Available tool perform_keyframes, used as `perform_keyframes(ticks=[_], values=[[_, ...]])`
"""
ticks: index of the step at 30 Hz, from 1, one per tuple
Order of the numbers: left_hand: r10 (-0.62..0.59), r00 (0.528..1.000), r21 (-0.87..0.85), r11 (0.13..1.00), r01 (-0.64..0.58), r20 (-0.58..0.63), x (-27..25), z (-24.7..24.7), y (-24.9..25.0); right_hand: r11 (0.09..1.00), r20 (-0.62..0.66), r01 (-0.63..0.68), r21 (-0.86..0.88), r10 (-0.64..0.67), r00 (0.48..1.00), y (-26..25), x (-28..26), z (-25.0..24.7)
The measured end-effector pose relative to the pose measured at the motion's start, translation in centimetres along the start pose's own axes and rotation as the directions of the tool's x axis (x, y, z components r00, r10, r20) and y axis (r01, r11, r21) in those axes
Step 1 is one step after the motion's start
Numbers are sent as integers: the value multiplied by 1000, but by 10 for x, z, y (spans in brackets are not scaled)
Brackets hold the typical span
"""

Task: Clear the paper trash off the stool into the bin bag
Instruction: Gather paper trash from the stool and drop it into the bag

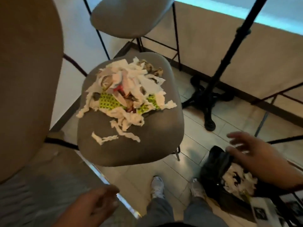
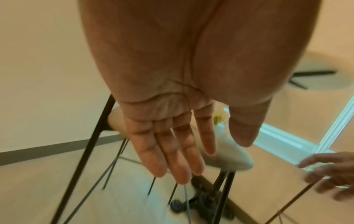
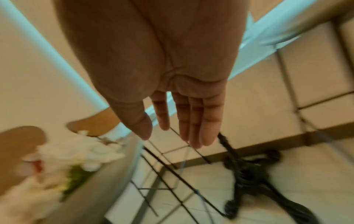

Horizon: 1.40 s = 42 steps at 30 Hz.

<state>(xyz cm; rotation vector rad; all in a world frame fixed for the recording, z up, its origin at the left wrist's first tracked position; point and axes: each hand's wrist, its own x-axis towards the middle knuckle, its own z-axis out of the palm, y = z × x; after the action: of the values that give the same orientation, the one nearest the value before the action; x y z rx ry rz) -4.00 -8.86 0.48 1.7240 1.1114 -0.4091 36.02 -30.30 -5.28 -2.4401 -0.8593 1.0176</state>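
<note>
A heap of torn white paper and green-patterned scraps (image 1: 126,94) lies on the grey stool seat (image 1: 157,141); the same paper heap (image 3: 63,159) shows blurred in the right wrist view. A black bin bag (image 1: 218,167) stands on the floor at lower right with white paper inside. My right hand (image 1: 246,148) hovers over the bag's mouth, fingers (image 3: 193,125) straight and empty. My left hand (image 1: 101,200) hangs below the stool's near edge, fingers (image 2: 172,153) straight, holding nothing.
A second grey stool (image 1: 129,15) stands behind the first. A brown round tabletop (image 1: 27,79) fills the left side. A black cast-iron table base (image 1: 209,99) and pole (image 1: 236,40) stand right of the stool. My shoes (image 1: 157,187) rest on the tiled floor.
</note>
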Motion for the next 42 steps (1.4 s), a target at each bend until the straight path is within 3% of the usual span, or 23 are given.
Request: perform_keyframes(ticks=[3, 5, 9, 11, 12, 14, 19, 22, 26, 35, 42], values=[[104, 983, -51, 992, -113, -152, -3, -17, 24, 985, -64, 171, 28, -169, 984, -75, 14, -6], [240, 936, 24, 970, -242, -257, 2, -27, 36, 961, -100, 274, 45, -269, 958, -117, 25, -1], [463, 776, 236, 886, -398, -429, 45, -41, 53, 917, -99, 395, -49, -398, 912, -166, 56, 25], [505, 716, 296, 863, -410, -481, 73, -45, 63, 905, -92, 414, -96, -422, 902, -178, 73, 42], [498, 714, 314, 866, -388, -493, 85, -45, 67, 903, -87, 416, -104, -425, 901, -182, 80, 49], [442, 759, 311, 893, -325, -478, 105, -41, 78, 910, -81, 400, -110, -410, 909, -185, 93, 60], [365, 884, 446, 870, -211, -293, 129, -23, 85, 889, -109, 415, -194, -440, 891, -189, 109, 71], [335, 916, 475, 857, -199, -221, 136, -17, 81, 877, -108, 413, -246, -448, 887, -190, 114, 74], [334, 910, 506, 845, -173, -247, 145, -18, 81, 847, -116, 434, -307, -486, 866, -191, 118, 78], [347, 879, 417, 888, -195, -327, 154, -28, 80, 873, -91, 411, -263, -446, 890, -205, 115, 77], [420, 791, 315, 900, -301, -445, 131, -32, 78, 905, -158, 387, -175, -414, 896, -201, 98, 65]])
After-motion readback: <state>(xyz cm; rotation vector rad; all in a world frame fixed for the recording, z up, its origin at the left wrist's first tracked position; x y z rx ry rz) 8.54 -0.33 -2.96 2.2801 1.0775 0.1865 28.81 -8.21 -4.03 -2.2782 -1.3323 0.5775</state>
